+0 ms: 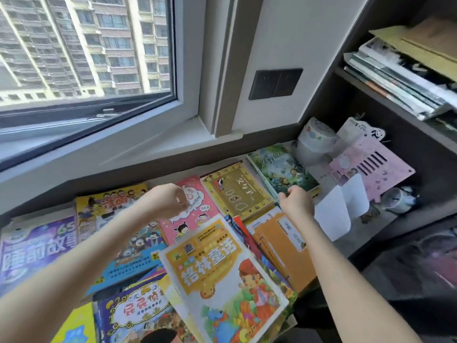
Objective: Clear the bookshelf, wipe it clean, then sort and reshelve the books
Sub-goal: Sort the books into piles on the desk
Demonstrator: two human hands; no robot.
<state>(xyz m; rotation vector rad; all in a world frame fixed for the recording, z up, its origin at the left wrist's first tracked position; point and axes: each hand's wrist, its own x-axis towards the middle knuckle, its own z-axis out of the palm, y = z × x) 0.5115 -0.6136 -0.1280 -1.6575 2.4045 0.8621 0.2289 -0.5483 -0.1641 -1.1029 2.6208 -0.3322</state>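
**Right hand (295, 201) at the green book, reshelving not yet begun**

The right hand's fingers are curled at the near corner of the green book (282, 169); whether they have closed on it cannot be told. The left hand (170, 199) hangs over the pink book (190, 209) with its fingers curled. Nothing shows in them, though blur leaves that unsure.

The books lie flat and overlapping across the bench (368, 236), with a yellow storybook (222, 268) topmost near the person. Clearing looks largely done for these and sorting seems to be the step in hand. No cloth is in view, so wiping cannot be judged. A stack of magazines (395, 78) sits on the upper shelf (366, 81), so some clearing may remain.

Room is tight. The books run back to the wall under the window sill (173, 142). The green book lies just beside the tape rolls (316, 134) and near the white holders (341, 206). Bare bench shows only right of the orange booklets (284, 246), so lifting upward and toward the person looks safest.
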